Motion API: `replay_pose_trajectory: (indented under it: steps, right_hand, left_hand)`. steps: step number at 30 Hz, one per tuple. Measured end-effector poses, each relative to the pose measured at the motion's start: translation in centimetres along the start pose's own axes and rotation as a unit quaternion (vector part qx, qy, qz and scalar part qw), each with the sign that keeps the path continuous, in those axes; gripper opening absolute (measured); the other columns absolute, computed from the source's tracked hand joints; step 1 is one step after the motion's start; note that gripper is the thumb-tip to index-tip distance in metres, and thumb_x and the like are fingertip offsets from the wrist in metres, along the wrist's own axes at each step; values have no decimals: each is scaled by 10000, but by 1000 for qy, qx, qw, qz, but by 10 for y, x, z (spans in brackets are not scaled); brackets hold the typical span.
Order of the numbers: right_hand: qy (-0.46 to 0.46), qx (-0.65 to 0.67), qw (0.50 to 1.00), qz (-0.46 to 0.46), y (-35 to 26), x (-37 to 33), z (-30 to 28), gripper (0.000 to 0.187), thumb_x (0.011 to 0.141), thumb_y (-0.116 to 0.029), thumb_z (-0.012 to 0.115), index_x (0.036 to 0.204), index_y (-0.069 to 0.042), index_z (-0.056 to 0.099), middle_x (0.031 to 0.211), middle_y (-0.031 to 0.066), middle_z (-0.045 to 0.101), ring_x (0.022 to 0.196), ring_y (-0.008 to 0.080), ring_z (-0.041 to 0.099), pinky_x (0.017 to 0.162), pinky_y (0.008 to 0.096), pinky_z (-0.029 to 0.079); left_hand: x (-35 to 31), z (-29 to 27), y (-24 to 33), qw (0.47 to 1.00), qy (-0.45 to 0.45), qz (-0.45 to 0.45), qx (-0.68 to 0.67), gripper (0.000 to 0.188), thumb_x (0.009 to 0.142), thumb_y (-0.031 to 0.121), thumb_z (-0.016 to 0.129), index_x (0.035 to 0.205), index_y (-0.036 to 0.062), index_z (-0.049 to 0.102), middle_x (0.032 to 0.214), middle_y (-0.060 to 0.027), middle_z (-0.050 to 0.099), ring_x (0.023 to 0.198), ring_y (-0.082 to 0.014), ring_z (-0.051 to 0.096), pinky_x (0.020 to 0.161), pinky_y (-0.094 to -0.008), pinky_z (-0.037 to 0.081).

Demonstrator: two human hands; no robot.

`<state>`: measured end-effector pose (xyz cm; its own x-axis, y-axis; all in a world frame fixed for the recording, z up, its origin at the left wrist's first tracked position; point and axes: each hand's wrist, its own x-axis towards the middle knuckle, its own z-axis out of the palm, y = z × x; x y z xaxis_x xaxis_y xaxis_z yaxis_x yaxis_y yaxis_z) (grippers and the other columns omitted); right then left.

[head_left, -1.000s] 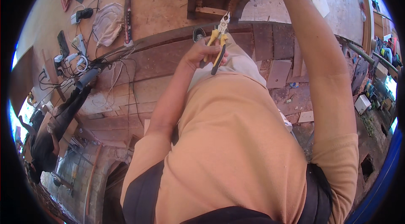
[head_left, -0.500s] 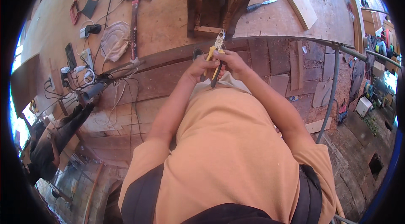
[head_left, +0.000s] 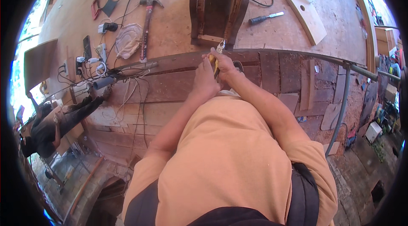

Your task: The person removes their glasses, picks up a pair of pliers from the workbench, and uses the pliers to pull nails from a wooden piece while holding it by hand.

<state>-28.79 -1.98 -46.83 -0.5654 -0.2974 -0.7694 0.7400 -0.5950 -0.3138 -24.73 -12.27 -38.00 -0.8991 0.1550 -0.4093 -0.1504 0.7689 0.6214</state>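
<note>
While holding pliers (head_left: 220, 47) at the near edge of a desk (head_left: 174, 26), pointing the metal tip at a dark wooden frame (head_left: 241, 10).
Grasping the handles with the fingers of the right hand (head_left: 225, 67); laying the left hand (head_left: 205, 80) against them, unable to tell how tightly. Facing, on the desk, a hammer (head_left: 147, 26) and crumpled cloth (head_left: 128, 41) leftward, a chisel (head_left: 266, 18) rightward.

Pliers (head_left: 220, 47): silver-grey head, yellow and black on the handles. Furniture piece (head_left: 197, 7), far side: dark brown; its crossbar (head_left: 211, 38) a paler brown. Hammer (head_left: 145, 32), far left: grey head, red and dark handle. Cloth (head_left: 128, 41), also left: off-white. Worktop (head_left: 170, 17): mottled tan. Shirt (head_left: 229, 153), near: plain orange-tan.
</note>
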Motion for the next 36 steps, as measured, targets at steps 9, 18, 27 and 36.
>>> replay_pose_trajectory:
  steps: [9,18,27,36]
  right_hand:
    - [25,-444,891,-92,-70,-51,-26,492,949,-483,664,886,2,719,814,72,709,707,163,631,635,374,483]
    - [145,-456,718,-506,-231,-11,58,836,925,-482,682,1477,54,357,1396,305,499,1273,424,522,1094,448,409]
    - [314,-474,645,-510,-209,19,81,763,939,-427,633,1484,38,369,1323,321,581,1220,472,573,1041,485,458]
    - [304,-455,628,-554,-210,21,76,680,916,-340,669,1433,36,437,1256,315,615,1170,455,604,1001,486,483]
  left_hand:
    - [11,26,-5,995,0,-98,23,678,767,129,743,1310,-50,379,1217,-305,539,1091,-508,581,926,-541,501]
    - [14,26,-33,919,-125,-96,-362,608,718,48,755,1256,9,474,955,-109,608,770,-245,648,650,-356,532]
    - [-27,12,-61,616,-240,-47,-749,697,778,83,732,1409,24,442,1162,-121,589,905,-190,641,772,-334,541]
    - [-73,20,-124,966,61,-250,-4,565,701,17,707,1218,-60,494,1058,-296,631,986,-438,660,892,-442,526]
